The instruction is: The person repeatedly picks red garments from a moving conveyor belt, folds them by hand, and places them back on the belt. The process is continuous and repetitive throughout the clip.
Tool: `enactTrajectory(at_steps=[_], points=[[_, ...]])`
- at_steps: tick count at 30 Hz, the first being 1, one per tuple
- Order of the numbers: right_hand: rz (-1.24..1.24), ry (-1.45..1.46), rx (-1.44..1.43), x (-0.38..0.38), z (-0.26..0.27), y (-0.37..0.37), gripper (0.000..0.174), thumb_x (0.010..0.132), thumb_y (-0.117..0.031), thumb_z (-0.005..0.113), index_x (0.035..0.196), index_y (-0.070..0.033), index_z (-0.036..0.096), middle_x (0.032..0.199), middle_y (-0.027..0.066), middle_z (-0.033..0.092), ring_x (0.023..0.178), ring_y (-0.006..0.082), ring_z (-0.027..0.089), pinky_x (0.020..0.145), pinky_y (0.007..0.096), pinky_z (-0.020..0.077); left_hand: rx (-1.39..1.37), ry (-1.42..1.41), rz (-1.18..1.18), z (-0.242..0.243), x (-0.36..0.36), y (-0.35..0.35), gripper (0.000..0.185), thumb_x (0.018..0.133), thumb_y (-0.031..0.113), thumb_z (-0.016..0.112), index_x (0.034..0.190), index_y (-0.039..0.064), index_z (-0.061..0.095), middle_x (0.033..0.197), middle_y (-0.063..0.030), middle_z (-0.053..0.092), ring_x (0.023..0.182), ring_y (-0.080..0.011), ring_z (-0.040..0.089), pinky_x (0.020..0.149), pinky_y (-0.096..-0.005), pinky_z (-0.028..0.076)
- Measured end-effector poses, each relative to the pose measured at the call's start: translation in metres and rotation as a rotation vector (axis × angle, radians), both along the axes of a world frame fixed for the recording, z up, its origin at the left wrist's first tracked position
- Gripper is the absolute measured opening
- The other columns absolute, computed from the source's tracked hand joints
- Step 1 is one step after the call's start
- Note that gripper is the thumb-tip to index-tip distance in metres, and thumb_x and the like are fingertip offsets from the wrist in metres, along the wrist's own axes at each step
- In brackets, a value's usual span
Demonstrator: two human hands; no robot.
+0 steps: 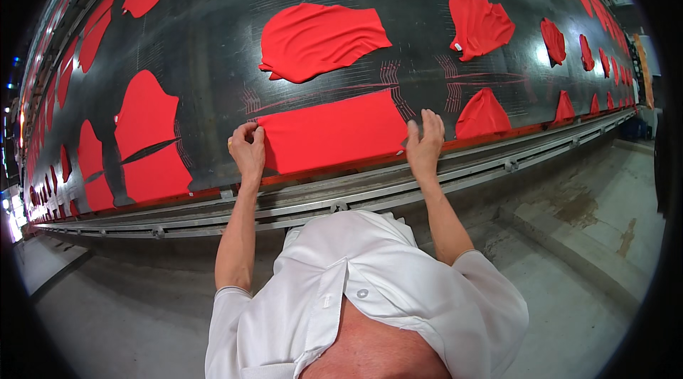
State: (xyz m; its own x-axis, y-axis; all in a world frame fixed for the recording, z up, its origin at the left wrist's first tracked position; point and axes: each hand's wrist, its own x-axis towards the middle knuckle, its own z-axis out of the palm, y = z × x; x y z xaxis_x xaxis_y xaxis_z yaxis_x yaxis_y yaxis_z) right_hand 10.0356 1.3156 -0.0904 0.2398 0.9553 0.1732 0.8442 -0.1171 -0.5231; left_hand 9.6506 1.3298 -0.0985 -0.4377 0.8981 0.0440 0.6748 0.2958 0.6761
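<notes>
A flat red fabric piece (333,131) lies at the near edge of a long dark table, its far edge beside drawn guide lines. At its left end is my left hand (248,149), thumb and fingers bent close together at the fabric's corner; whether they pinch it is not clear. My right hand (426,141) is at the right end, thumb and fingers apart, beside a small white tag (400,152) at the fabric's edge. Just beyond lies a rumpled red fabric piece (325,40), untouched by either hand.
The dark table (213,85) carries rows of red cut pieces, some flat, like the one at left (147,117), others crumpled, like the one at right (480,24). A metal rail (373,192) runs along the near edge, between the table and my body.
</notes>
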Motion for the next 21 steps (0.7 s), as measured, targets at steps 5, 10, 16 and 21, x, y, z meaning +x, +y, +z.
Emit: enactTrajectory(at_steps=[5,10,16,21], points=[[0.006,-0.127,-0.389,-0.03,-0.001,-0.031,0.082,0.1,-0.046,0.053,0.153,0.008,0.023,0.163,0.0275,0.015,0.151,0.0476,0.007,0.119,0.0624,0.0087,0.215,0.09,0.024,0.0,0.009,-0.029,0.033,0.089,0.006,0.059,0.121,-0.002,0.061,0.117,-0.0183,0.063,0.108,-0.034,0.059,0.099,-0.0461,0.043],[0.01,-0.161,-0.401,-0.038,-0.003,-0.036,0.082,0.102,-0.05,0.046,0.155,0.007,0.02,0.164,0.0268,0.012,0.152,0.0465,0.006,0.119,0.0603,0.0084,-0.272,0.283,-0.002,0.0,0.02,-0.082,0.067,0.103,0.028,0.046,0.155,-0.007,0.021,0.163,-0.0267,0.015,0.152,-0.0457,0.007,0.118,-0.0633,0.013],[0.064,-0.229,-0.462,-0.041,0.0,-0.042,0.083,0.102,-0.05,0.046,0.155,0.008,0.019,0.164,0.0266,0.01,0.152,0.0457,0.005,0.12,0.0606,0.0083,-0.4,0.365,-0.141,0.007,0.038,-0.106,0.069,0.103,0.03,0.046,0.154,-0.01,0.02,0.163,-0.0291,0.012,0.152,-0.0464,0.009,0.118,-0.065,0.011],[0.092,-0.23,-0.459,-0.045,0.003,-0.047,0.081,0.102,-0.049,0.047,0.154,0.008,0.022,0.164,0.0265,0.012,0.151,0.0462,0.008,0.119,0.0613,0.01,-0.373,0.378,-0.175,0.008,0.043,-0.11,0.061,0.103,0.027,0.046,0.151,-0.008,0.03,0.162,-0.0273,0.017,0.151,-0.0455,0.014,0.119,-0.0623,0.014]])
